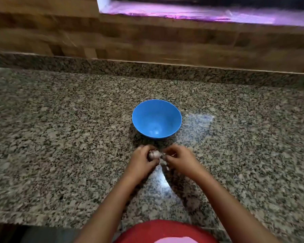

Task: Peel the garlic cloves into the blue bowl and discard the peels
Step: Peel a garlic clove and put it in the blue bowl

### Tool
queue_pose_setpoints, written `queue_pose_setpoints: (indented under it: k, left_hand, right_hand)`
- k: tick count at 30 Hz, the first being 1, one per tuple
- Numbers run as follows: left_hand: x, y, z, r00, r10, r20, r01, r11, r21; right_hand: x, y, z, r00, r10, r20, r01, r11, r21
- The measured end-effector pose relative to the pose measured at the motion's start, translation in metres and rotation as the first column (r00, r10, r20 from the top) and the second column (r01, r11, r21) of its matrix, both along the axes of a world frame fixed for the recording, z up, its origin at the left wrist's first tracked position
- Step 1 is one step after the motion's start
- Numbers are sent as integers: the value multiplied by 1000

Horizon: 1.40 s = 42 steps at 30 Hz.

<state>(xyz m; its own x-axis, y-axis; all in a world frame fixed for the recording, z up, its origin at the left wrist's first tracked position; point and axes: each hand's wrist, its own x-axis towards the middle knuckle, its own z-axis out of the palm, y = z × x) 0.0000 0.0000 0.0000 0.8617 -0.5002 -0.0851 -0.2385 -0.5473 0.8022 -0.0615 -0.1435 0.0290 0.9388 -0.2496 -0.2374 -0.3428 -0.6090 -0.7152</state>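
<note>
Bowl (156,119) on counter (60,128), behind hands.

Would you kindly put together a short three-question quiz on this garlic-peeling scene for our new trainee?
1. True or false: the blue bowl lies upside down.
2. Multiple choice: where is the garlic?
A) inside the bowl
B) held between the left hand and the right hand, on the near side of the bowl
C) lying alone at the far left of the counter
3. Fill in: the bowl stands on a speckled ___ countertop.

Key: 1 false, it stands upright with its opening up; 2 B; 3 granite.
</note>
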Motion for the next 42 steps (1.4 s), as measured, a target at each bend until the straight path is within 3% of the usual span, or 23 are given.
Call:
queue_pose_setpoints:
  k: [2, 4, 6, 11, 14, 20, 32, 39, 40, 42]
  left_hand:
    - [2, 0, 1, 992, 22, -123, -35, 994, -103]
    - [1, 3, 4, 934, -11, -357, -98, 953, -288]
    - [0, 6, 6, 871, -69, -487, -147, 909, -391]
    - [-2, 11, 7, 766, -156, -624, -256, 816, -518]
    - [-5, 8, 8, 710, -211, -672, -319, 755, -573]
    - [-8, 1, 10, 678, -211, -704, -419, 676, -606]
    - [-18, -10, 14, 733, -162, -661, -395, 690, -606]
    - [-16, -2, 16, 655, -167, -737, -470, 675, -569]
    - [-15, 0, 14, 701, -93, -707, -439, 726, -530]
    - [-11, 5, 9, 866, 111, -488, -305, 890, -339]
  right_hand:
    - [1, 3, -2, 998, -56, -19, 59, 981, 184]
    - [-1, 7, -5, 995, -98, -2, 92, 924, 370]
    - [-4, 9, -5, 989, -146, 18, 121, 882, 455]
    - [-11, 14, -5, 961, -276, 24, 183, 698, 692]
    - [-13, 17, -4, 943, -330, 37, 206, 667, 716]
    - [-15, 19, -1, 916, -397, 53, 250, 670, 699]
    - [-14, 24, -7, 889, -441, 120, 337, 810, 481]
    - [-17, 20, -3, 902, -431, -11, 333, 681, 652]
    - [-17, 19, -3, 893, -449, -34, 352, 650, 674]
    - [-17, 18, -3, 883, -458, -106, 378, 557, 740]
